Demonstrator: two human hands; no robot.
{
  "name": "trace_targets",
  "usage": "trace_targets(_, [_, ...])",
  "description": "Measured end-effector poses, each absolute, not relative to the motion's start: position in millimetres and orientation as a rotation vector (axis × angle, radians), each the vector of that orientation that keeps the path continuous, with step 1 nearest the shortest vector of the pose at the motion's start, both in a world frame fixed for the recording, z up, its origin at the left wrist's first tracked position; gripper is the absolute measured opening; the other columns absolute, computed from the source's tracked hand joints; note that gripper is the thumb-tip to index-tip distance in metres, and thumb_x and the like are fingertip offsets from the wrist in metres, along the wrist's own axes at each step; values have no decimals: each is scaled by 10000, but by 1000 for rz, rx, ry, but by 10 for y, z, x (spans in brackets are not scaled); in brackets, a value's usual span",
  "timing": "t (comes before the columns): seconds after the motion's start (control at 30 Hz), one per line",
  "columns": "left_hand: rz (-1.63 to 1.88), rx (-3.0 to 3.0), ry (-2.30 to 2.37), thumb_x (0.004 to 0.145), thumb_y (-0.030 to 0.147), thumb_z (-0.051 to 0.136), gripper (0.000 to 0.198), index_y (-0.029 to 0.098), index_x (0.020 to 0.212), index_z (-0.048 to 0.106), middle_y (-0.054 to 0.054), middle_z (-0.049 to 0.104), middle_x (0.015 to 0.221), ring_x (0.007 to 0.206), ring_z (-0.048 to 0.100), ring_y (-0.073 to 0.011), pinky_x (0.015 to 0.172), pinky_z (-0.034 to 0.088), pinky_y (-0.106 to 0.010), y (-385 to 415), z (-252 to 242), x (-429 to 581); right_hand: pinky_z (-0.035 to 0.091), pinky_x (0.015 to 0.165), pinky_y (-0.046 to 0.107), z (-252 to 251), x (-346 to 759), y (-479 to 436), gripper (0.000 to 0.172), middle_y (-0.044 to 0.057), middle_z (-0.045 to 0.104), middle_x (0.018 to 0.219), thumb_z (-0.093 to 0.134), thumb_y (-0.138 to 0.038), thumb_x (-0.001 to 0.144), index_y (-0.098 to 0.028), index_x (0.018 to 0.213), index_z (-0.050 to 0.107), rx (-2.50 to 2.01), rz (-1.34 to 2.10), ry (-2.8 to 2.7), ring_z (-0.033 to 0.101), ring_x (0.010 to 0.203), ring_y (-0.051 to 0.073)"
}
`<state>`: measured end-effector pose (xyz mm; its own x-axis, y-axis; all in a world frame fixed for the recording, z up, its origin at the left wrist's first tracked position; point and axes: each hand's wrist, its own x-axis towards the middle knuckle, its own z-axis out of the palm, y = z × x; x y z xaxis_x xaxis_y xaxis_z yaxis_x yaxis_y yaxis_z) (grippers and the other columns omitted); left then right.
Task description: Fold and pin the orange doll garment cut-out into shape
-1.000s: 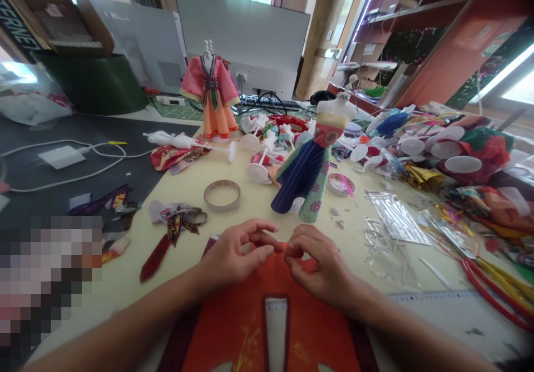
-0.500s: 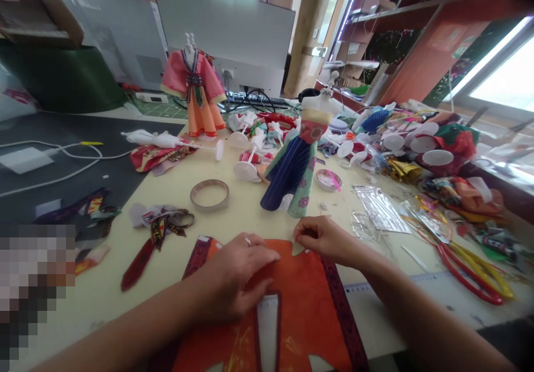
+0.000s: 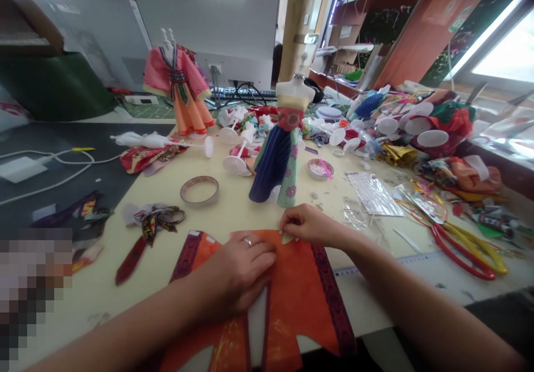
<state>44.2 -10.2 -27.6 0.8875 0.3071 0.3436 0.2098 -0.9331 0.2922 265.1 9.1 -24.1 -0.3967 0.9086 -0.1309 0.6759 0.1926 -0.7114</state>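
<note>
A small orange garment piece (image 3: pixel 300 294) with dark purple patterned borders lies flat at the table's near edge. My left hand (image 3: pixel 246 272), with a ring on one finger, rests palm down on it, fingers stretched out. At the garment's upper edge my right hand (image 3: pixel 302 224) is closed in a pinch beside a small pale patch (image 3: pixel 287 239). What sits between those fingertips is too small to make out. White bits lie along the garment's top edges. Just beyond the hands stands a doll form (image 3: pixel 294 91) in a blue and green skirt.
A tape roll (image 3: pixel 199 190) and dark red tie-like strips (image 3: pixel 131 261) lie left. Right are a small round dish (image 3: pixel 320 169), clear packets (image 3: pixel 375 194), a ruler (image 3: pixel 384 264) and red-and-yellow-handled scissors (image 3: pixel 463 249). Behind are a pink-and-orange dressed doll (image 3: pixel 179 83), heaped doll stands and a monitor (image 3: pixel 208 21).
The view has shifted slightly, so most things sit further left. The garment lies with its middle slit at a different angle. My left hand still presses it; my right hand remains pinched at its upper edge.
</note>
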Motion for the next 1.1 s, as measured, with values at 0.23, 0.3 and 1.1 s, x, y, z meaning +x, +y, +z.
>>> trace_targets(0.23, [442,2958,450,881,189,422,189,111,971,568,-131,629,981,928,564,-259,811,438,-441,-104,-219,607,338,486,184,-212,2661,101,210,-21,610,618,455,-120,688,-153,719,659,-1487,1000,-2153,480,533,78])
trace_targets(0.3, [496,2985,477,876,177,430,177,109,958,572,-134,635,968,930,568,-265,781,451,-428,-109,-251,648,329,475,182,-202,2657,94,214,-25,602,607,453,-123,682,-156,713,662,-1484,1003,-2157,476,530,77])
trace_targets(1.1, [675,2922,496,867,157,458,191,100,1011,570,-124,641,1017,961,560,-269,796,467,-428,-109,-412,633,337,494,180,-204,2633,114,211,-28,601,615,460,-114,680,-167,721,659,-1479,1020,-2188,486,544,77])
